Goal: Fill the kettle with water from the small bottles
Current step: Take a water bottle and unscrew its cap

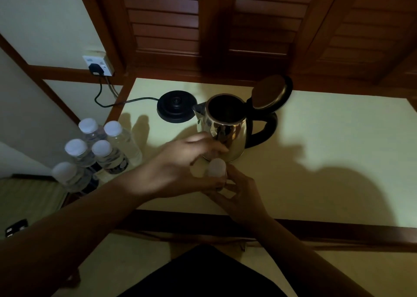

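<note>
A steel kettle point(225, 127) with a black handle stands on the pale table point(327, 138), its lid point(269, 92) flipped open. Just in front of it, both hands hold a small clear bottle with a white cap point(217, 166). My right hand point(242, 195) grips the bottle's body from below and the right. My left hand point(180, 168) reaches in from the left and closes around the bottle just under the cap, its blurred fingers stretching toward the kettle. Most of the bottle's body is hidden by the hands.
The black kettle base point(176, 105) sits left of the kettle, its cord running to a wall socket point(98, 66). Several capped small bottles point(99, 147) cluster at the table's left edge. Wooden shutters point(214, 25) back the table.
</note>
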`<move>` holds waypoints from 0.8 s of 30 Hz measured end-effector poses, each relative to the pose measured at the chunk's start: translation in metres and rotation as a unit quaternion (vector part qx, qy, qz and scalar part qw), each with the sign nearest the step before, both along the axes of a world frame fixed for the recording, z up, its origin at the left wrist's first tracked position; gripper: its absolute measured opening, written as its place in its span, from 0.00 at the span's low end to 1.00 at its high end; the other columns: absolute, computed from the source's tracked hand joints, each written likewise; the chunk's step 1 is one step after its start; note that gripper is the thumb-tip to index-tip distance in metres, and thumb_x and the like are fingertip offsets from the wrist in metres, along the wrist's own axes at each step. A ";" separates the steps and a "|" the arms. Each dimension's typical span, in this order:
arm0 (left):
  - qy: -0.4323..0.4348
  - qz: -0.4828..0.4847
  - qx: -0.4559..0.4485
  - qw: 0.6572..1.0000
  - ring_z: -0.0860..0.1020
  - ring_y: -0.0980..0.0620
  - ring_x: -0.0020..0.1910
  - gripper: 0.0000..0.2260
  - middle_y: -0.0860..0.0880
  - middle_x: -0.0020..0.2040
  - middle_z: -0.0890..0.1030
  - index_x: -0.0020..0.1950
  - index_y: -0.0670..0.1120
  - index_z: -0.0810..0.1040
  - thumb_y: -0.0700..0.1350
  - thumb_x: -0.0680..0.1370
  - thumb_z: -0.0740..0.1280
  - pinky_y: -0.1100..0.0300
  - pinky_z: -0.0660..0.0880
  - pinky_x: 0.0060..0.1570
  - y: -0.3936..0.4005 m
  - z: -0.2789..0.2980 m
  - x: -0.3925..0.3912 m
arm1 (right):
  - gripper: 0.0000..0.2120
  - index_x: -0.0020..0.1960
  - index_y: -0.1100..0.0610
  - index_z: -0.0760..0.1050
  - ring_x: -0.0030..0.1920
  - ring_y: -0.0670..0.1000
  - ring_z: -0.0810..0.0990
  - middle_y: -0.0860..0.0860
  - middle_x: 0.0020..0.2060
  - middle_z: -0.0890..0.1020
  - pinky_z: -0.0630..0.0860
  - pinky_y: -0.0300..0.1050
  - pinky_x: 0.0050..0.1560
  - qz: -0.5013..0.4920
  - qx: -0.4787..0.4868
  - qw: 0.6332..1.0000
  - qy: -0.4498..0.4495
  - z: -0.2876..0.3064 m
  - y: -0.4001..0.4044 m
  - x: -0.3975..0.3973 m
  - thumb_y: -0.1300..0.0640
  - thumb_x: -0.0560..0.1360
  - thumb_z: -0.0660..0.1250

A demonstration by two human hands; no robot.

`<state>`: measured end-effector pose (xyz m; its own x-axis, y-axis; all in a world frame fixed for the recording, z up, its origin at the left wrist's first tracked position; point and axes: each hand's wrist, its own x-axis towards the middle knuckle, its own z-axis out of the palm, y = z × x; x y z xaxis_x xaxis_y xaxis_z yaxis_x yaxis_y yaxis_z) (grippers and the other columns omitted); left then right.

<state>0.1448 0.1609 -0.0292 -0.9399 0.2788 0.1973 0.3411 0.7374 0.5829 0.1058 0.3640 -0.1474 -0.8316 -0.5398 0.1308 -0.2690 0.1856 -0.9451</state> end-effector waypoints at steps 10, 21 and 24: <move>0.044 0.054 -0.137 0.988 0.71 0.56 0.38 0.19 0.58 0.49 0.70 0.53 0.52 0.71 0.67 0.77 0.62 0.56 0.70 0.37 0.006 -0.008 -0.004 | 0.22 0.66 0.50 0.80 0.60 0.42 0.85 0.37 0.57 0.86 0.83 0.43 0.60 -0.013 0.006 1.000 -0.009 -0.001 -0.001 0.002 0.56 0.74 0.81; -0.043 0.169 -0.011 0.985 0.74 0.66 0.36 0.13 0.56 0.52 0.77 0.57 0.52 0.79 0.53 0.75 0.72 0.66 0.69 0.37 -0.028 -0.066 0.018 | 0.27 0.68 0.40 0.77 0.61 0.40 0.84 0.37 0.59 0.86 0.83 0.43 0.61 -0.023 0.017 1.000 -0.004 0.002 -0.003 0.003 0.50 0.72 0.82; -0.117 0.170 -0.044 0.977 0.73 0.62 0.42 0.17 0.58 0.52 0.78 0.57 0.55 0.80 0.57 0.71 0.73 0.57 0.75 0.45 -0.031 -0.094 0.027 | 0.27 0.68 0.40 0.76 0.61 0.38 0.84 0.35 0.59 0.85 0.82 0.41 0.61 -0.023 0.024 0.999 -0.003 0.006 -0.003 0.006 0.46 0.72 0.81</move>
